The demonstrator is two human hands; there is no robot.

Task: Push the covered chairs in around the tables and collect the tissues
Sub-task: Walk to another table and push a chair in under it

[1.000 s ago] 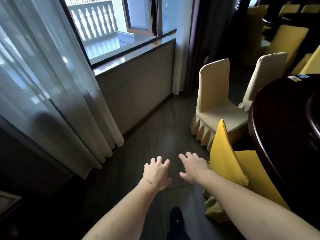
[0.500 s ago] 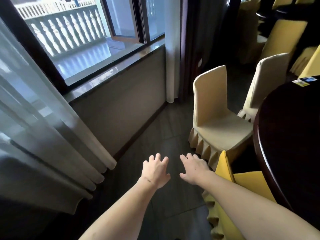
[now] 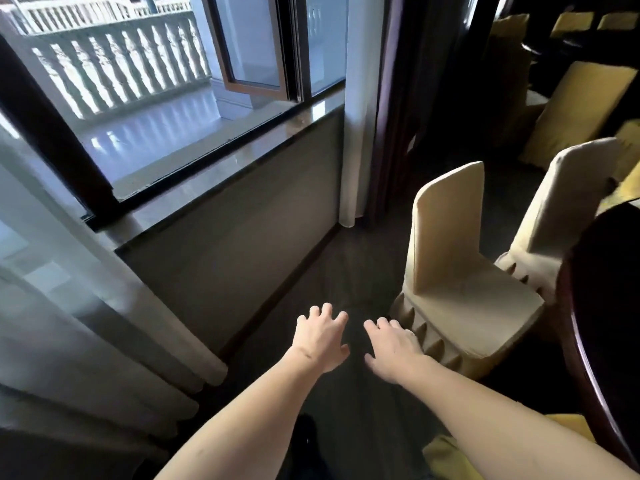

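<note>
Cream-covered chair [image 3: 460, 289] now nearer | your left hand [image 3: 320, 339] and right hand [image 3: 393, 346] spread, empty | chair lies right-forward, right hand closer, worktop [image 3: 602, 306] beyond.

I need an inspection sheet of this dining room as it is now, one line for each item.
Surface: dark round table at right, only its edge in view.
Job's things: cream covered chair stands out from the table; second cream chair behind it; no tissues seen.
Clutter: nothing seen.
Hands: left hand and right hand held forward, empty.
Cables: nothing seen.
Surroundings: window, sheer curtain, yellow chairs beyond.
</note>
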